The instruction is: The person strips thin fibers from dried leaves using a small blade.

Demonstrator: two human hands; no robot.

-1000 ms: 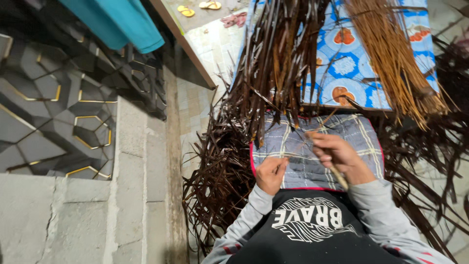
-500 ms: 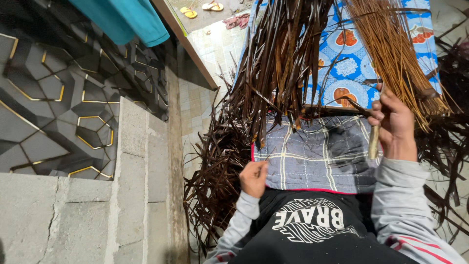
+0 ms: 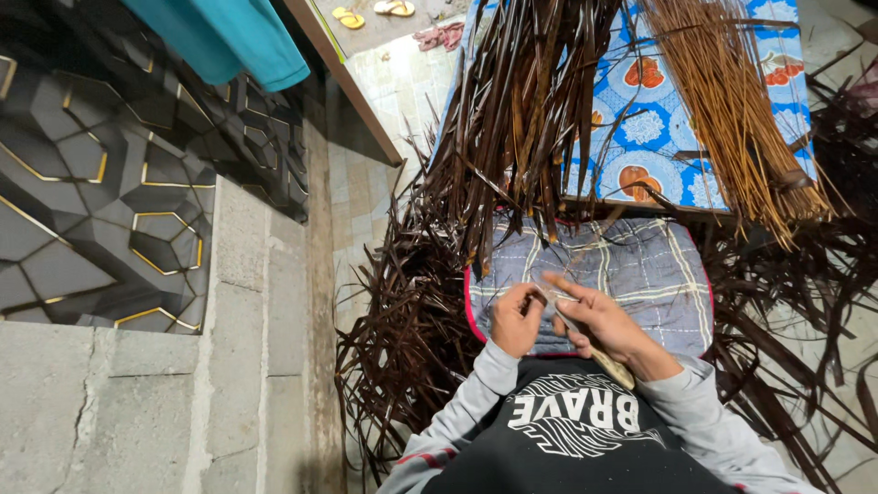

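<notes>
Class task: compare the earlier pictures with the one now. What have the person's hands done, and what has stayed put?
The right hand, raised out to the right half a second ago, has come back down to the lap and meets the left hand over the checked cloth. It still grips the wooden-handled tool. The left hand barely moved. The dark strips, tan bundle and blue mat stayed put.

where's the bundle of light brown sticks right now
In the head view the bundle of light brown sticks lies at upper right on the blue patterned mat, right of the dark leaf strips and beyond the checked cushion.
</notes>
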